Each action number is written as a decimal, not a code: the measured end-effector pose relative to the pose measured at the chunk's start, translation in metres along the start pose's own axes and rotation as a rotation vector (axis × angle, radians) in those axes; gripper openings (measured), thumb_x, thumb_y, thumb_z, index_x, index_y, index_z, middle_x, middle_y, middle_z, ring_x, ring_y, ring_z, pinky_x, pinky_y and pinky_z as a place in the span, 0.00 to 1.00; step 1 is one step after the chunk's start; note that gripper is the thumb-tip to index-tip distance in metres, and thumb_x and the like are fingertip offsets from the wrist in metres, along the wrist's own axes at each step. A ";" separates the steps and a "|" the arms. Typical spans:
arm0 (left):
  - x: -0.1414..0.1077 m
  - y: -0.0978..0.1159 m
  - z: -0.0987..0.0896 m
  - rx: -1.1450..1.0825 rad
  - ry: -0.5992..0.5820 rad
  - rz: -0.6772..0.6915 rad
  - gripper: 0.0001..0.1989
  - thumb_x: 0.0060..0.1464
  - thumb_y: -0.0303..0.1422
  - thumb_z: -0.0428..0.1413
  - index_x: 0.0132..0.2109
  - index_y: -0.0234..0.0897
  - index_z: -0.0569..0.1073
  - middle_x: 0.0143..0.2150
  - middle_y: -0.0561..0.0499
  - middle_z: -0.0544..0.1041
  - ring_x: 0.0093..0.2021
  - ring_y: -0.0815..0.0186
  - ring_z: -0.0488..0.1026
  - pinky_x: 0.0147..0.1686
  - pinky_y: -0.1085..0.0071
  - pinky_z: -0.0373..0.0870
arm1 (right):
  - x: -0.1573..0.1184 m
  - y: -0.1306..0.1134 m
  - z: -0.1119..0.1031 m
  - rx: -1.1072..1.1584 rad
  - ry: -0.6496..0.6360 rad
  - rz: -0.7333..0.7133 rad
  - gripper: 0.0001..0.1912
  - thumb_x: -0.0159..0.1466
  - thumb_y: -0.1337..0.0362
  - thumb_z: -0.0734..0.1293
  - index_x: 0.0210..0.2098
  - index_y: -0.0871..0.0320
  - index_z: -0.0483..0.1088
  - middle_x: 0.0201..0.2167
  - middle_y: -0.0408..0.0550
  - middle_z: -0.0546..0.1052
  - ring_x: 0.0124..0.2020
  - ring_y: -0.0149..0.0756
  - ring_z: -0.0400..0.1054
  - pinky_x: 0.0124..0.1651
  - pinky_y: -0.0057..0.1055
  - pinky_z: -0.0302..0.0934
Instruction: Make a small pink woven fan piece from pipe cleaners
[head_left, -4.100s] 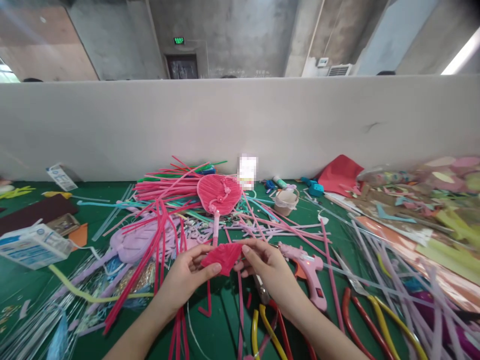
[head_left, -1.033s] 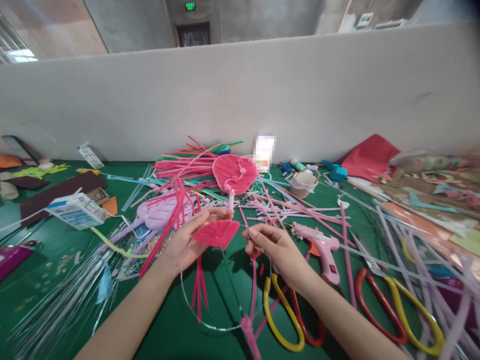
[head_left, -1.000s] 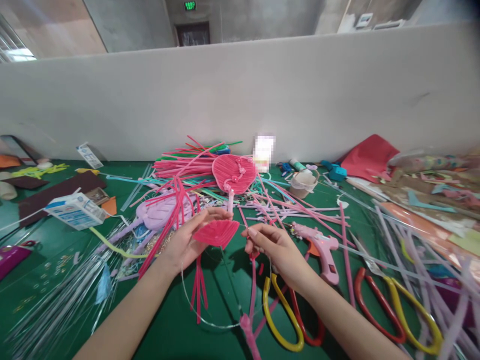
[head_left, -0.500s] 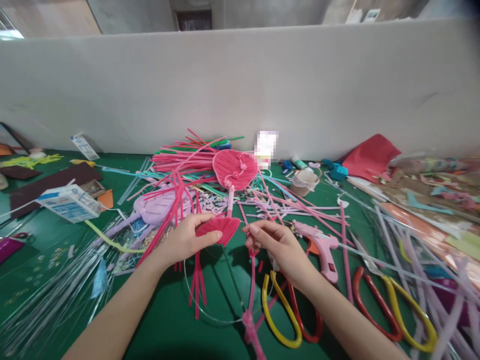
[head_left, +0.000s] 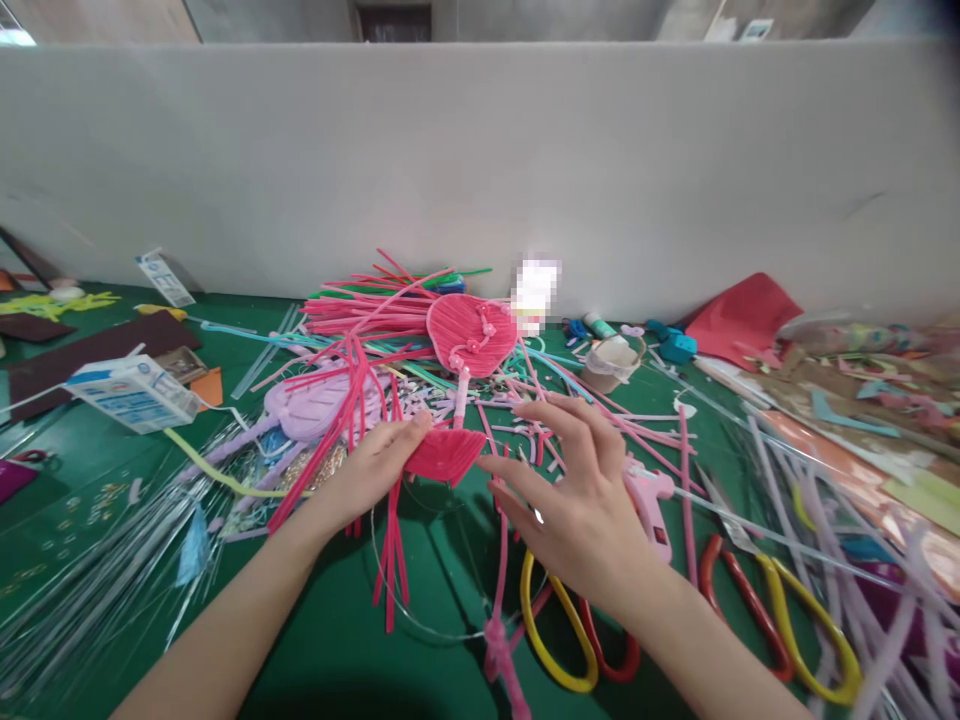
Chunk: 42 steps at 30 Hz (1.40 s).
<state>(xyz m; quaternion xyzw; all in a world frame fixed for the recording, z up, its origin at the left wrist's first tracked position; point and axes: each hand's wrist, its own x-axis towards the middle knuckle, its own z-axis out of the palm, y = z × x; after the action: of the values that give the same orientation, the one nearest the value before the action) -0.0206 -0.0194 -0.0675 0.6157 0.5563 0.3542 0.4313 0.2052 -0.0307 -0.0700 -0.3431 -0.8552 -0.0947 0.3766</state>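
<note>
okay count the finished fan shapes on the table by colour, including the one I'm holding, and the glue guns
Red-pink fans: 2, the small fan in the left hand and the fan on a handle
Lilac fans: 1
Glue guns: 1, the pink glue gun
Total: 4

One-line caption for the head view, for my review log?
Left hand holds a pink fan-shaped piece; right hand spread open above a pink glue gun.

One camera sits on my head; it looks forward and down, close over the desk (head_left: pixel 90 470); the partition wall (head_left: pixel 480 170) stands beyond.
</note>
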 end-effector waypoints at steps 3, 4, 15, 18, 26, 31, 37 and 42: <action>0.000 0.001 0.002 -0.006 0.012 -0.016 0.28 0.60 0.57 0.46 0.25 0.39 0.67 0.24 0.54 0.69 0.28 0.64 0.68 0.30 0.70 0.67 | 0.002 -0.006 0.002 -0.139 -0.013 -0.074 0.09 0.63 0.71 0.70 0.42 0.53 0.75 0.57 0.56 0.66 0.64 0.55 0.53 0.62 0.53 0.56; 0.000 0.002 0.002 -0.008 0.013 -0.021 0.28 0.60 0.57 0.46 0.25 0.39 0.67 0.24 0.54 0.69 0.28 0.64 0.68 0.29 0.70 0.67 | 0.002 -0.008 0.004 -0.171 -0.001 -0.096 0.08 0.63 0.70 0.70 0.41 0.53 0.75 0.57 0.56 0.67 0.64 0.53 0.54 0.62 0.51 0.56; -0.002 0.005 0.004 -0.034 0.047 -0.042 0.27 0.60 0.55 0.48 0.25 0.39 0.70 0.23 0.53 0.72 0.27 0.63 0.70 0.28 0.70 0.69 | -0.009 -0.008 0.005 -0.089 -0.176 -0.056 0.07 0.64 0.74 0.67 0.36 0.55 0.72 0.66 0.56 0.59 0.71 0.62 0.39 0.64 0.64 0.49; -0.002 0.003 0.005 -0.038 0.062 -0.038 0.27 0.60 0.55 0.48 0.25 0.40 0.69 0.23 0.54 0.71 0.27 0.63 0.69 0.29 0.70 0.68 | -0.010 -0.018 -0.015 0.073 -0.288 0.024 0.09 0.66 0.75 0.61 0.38 0.56 0.70 0.65 0.60 0.60 0.73 0.60 0.36 0.64 0.64 0.51; -0.001 0.000 0.005 -0.026 0.014 0.006 0.27 0.60 0.55 0.47 0.23 0.39 0.64 0.22 0.56 0.63 0.25 0.66 0.62 0.26 0.71 0.61 | -0.019 -0.038 -0.052 1.266 -0.333 0.653 0.14 0.74 0.57 0.52 0.33 0.52 0.58 0.37 0.49 0.79 0.54 0.42 0.71 0.65 0.50 0.55; 0.002 0.003 0.004 0.018 -0.058 0.061 0.24 0.57 0.52 0.52 0.24 0.38 0.66 0.24 0.56 0.63 0.28 0.66 0.62 0.29 0.71 0.60 | -0.029 -0.045 -0.048 1.605 -0.324 0.995 0.18 0.71 0.47 0.57 0.32 0.53 0.59 0.15 0.31 0.58 0.17 0.27 0.55 0.44 0.38 0.64; 0.000 0.006 0.003 0.062 -0.036 0.075 0.22 0.60 0.50 0.50 0.27 0.38 0.68 0.25 0.55 0.66 0.30 0.64 0.64 0.31 0.70 0.60 | -0.033 -0.038 -0.069 1.255 -0.217 1.121 0.21 0.67 0.44 0.64 0.31 0.56 0.66 0.18 0.34 0.52 0.20 0.26 0.43 0.24 0.27 0.42; 0.000 0.007 0.003 0.081 -0.038 0.078 0.21 0.61 0.48 0.49 0.27 0.38 0.69 0.25 0.55 0.67 0.30 0.63 0.65 0.32 0.70 0.62 | -0.037 -0.023 -0.082 1.163 -0.040 0.943 0.21 0.71 0.49 0.58 0.26 0.54 0.63 0.16 0.36 0.53 0.17 0.27 0.46 0.20 0.26 0.47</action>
<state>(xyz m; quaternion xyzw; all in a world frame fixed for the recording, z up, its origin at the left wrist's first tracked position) -0.0150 -0.0195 -0.0626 0.6604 0.5374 0.3363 0.4024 0.2551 -0.1015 -0.0371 -0.4203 -0.5362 0.5505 0.4824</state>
